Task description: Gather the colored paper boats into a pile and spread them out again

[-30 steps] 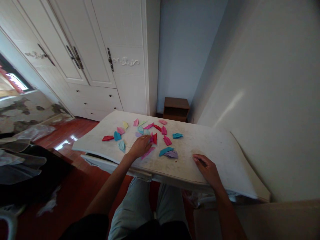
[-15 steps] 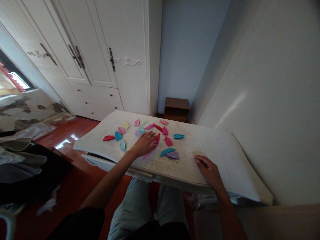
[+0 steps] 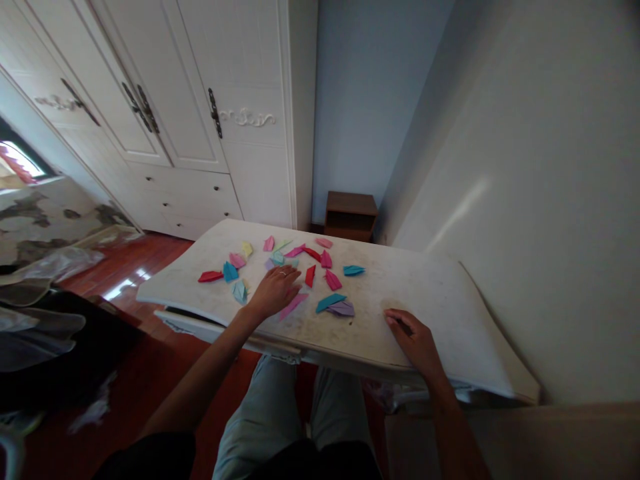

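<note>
My left hand [image 3: 277, 288], a ring on one finger, reaches over the folded paper pieces with its fingers stretched out and hides part of the pale ones beneath. A pink folded strip [image 3: 293, 306] lies by its palm, and a red folded piece [image 3: 311, 276] lies just right of its fingertips. On the right, my right hand [image 3: 413, 337] rests on the white table [image 3: 425, 280] with fingers curled in; no paper shows in it. Between the hands, a blue folded piece [image 3: 330, 302] overlaps a purple one [image 3: 342, 309]. A magenta piece [image 3: 333, 280] lies farther back.
Several more folded papers are scattered on the table's left half, among them a red one [image 3: 211, 276] and a blue one [image 3: 230, 271]. A drawer [image 3: 190, 323] sticks out at the front edge. Beyond stand a white wardrobe [image 3: 255, 160] and a brown nightstand [image 3: 351, 203].
My left hand has shifted left off the red folded piece, which now shows fully. My right hand stays in place on the table. The whole view has turned slightly.
</note>
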The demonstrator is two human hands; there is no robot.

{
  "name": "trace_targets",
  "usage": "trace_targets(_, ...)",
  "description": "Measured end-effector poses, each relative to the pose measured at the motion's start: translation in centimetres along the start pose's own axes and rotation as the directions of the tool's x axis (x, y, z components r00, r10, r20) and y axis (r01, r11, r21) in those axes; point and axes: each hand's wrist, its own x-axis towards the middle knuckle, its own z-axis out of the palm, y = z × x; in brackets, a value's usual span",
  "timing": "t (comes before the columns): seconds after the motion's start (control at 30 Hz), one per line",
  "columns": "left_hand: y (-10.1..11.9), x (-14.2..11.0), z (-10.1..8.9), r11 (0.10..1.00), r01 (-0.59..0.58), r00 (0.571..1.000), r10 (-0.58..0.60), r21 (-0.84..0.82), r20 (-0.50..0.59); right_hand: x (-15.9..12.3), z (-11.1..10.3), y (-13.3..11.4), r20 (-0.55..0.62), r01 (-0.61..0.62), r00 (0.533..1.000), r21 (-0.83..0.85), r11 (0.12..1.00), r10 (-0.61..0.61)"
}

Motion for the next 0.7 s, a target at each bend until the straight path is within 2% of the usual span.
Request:
trace_targets(0.1,1.1,0.8,0.0,0.998,-0.017,1.0,0.019,-0.057,0.025,0.0,0.0,0.1,-0.008,-0.002,1.0,0.006,1.0,0.002)
trace_targets(0.17,2.7,1.4,0.1,0.993,-0.036,0.999,0.038,-0.115,0.015,0.0,0.0,0.1,-0.011,-0.002,1.0,0.004,1.0,0.002)
trace_targets(0.27,6.0,1.4,0.1,0.97,-0.1,0.994,0.089,-0.222,-0.06,-0.1,-0.1,0.1,-0.006,-0.008,1.0,0.004,1.0,0.008)
trace_targets(0.37,9.7,0.3,0.2,0.91,-0.194,0.981,0.169,-0.366,-0.1,-0.1,-0.1,0.0,-0.006,-0.021,1.0,0.015,1.0,0.021)
trace_targets(0.5,12.6,-2.0,1.0,0.839,-0.063,0.997,0.031,-0.54,-0.067,-0.1,-0.1,0.1,-0.008,-0.016,1.0,0.016,1.0,0.016)
trace_targets(0.7,12.1,-3.0,2.8,0.751,0.091,0.988,-0.149,-0.654,-0.034,0.0,-0.1,0.2,0.004,-0.006,1.0,0.01,1.0,0.006)
